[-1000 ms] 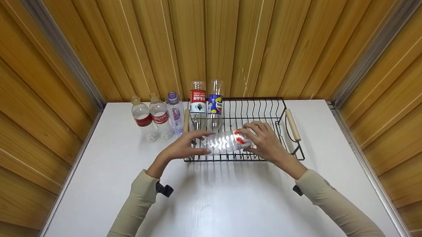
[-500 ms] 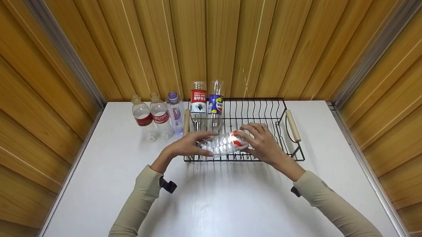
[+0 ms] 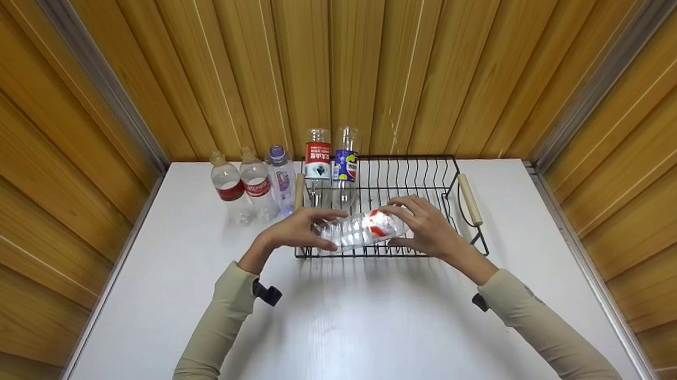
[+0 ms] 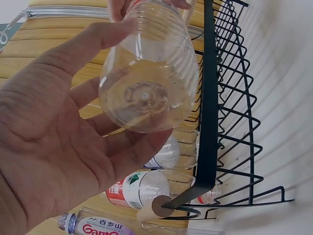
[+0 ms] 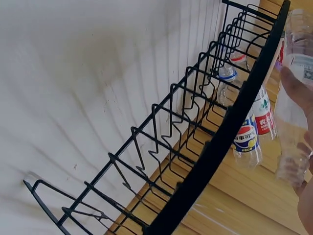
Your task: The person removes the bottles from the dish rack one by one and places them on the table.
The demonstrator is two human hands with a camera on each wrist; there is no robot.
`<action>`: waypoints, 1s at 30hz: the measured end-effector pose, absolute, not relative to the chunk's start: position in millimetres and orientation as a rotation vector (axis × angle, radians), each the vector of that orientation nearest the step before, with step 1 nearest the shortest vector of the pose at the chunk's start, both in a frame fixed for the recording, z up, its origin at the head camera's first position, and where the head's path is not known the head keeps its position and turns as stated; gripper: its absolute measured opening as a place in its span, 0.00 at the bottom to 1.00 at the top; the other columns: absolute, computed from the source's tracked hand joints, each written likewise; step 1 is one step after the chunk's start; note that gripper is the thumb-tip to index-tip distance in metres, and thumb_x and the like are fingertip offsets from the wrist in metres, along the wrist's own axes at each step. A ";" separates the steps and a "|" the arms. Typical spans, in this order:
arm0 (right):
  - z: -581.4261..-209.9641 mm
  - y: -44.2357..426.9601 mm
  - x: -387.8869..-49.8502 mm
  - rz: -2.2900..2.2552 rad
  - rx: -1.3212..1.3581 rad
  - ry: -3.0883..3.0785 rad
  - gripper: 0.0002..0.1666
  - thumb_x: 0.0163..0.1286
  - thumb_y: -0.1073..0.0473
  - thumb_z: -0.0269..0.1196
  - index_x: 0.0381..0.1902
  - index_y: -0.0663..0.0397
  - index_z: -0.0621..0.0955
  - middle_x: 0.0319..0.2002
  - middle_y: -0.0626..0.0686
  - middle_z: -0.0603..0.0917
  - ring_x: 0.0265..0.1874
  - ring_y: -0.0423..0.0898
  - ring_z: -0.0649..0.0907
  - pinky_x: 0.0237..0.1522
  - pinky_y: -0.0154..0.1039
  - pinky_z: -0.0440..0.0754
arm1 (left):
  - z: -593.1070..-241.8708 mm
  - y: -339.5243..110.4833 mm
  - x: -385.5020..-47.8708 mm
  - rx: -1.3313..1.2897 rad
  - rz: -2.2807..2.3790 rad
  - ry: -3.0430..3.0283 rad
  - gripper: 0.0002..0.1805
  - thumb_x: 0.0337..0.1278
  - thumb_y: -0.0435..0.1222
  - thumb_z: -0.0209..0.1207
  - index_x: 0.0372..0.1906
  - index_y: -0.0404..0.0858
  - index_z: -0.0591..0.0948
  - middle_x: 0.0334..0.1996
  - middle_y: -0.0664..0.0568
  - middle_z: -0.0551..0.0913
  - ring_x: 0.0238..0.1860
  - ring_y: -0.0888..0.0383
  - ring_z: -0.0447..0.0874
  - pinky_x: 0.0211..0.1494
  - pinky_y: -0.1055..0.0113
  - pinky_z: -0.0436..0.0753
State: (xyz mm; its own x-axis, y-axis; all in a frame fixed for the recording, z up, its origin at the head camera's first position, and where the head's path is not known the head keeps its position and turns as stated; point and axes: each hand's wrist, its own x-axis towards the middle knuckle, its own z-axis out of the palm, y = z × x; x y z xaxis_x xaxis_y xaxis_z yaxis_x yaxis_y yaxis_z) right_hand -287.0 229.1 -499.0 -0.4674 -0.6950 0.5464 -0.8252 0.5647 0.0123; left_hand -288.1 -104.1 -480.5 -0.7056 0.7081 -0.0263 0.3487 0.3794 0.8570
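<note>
- Left of the frame: a red-banded bottle (image 3: 231, 192), a twin bottle (image 3: 258, 187) and a purple-topped bottle (image 3: 283, 181) stand on the white table (image 3: 331, 334), close together; a bump from the left arm could topple them, being light and narrow
- Just left of centre: the left hand (image 3: 298, 231) has its thumb and fingers round the base end of a clear bottle (image 3: 355, 230), with a gap at the palm; a hold this light may let the base slip if the other end is turned quickly
- Behind that hand, at mid-height: a red-labelled bottle (image 3: 318, 161) and a blue-labelled bottle (image 3: 345, 166) stand neck down in the wire rack (image 3: 398, 157); a knock from the clear bottle's base could tip either one
- Centre: the clear bottle lies aslant over the near part of the rack, right end higher in the frame (whether it touches the wires, I cannot tell); its neck could snag on a wire if lowered at a slant
- Right of centre: the right hand (image 3: 426, 229) curls thumb and fingers round the neck end; squeezing hard would probably dent the thin plastic
- Farther right: a wooden handle (image 3: 469, 200), which the right forearm might catch and so shift the rack
</note>
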 end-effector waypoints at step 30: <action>-508.0 346.5 -325.5 1.090 0.703 -2.660 0.40 0.62 0.64 0.74 0.70 0.62 0.73 0.61 0.64 0.79 0.52 0.53 0.82 0.44 0.36 0.84 | -487.5 -190.4 -268.6 0.548 1.463 2.456 0.42 0.50 0.36 0.75 0.73 0.47 0.74 0.66 0.43 0.79 0.64 0.37 0.76 0.64 0.41 0.80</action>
State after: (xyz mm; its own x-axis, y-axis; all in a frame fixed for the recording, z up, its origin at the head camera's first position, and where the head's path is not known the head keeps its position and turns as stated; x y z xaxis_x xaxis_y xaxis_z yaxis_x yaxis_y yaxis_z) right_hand -325.5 346.5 -508.0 -0.8715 -0.3563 0.3369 -0.4902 0.6191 -0.6135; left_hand -268.6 -190.4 -487.5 -0.9036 0.4284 -0.0065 0.1981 0.4312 0.8802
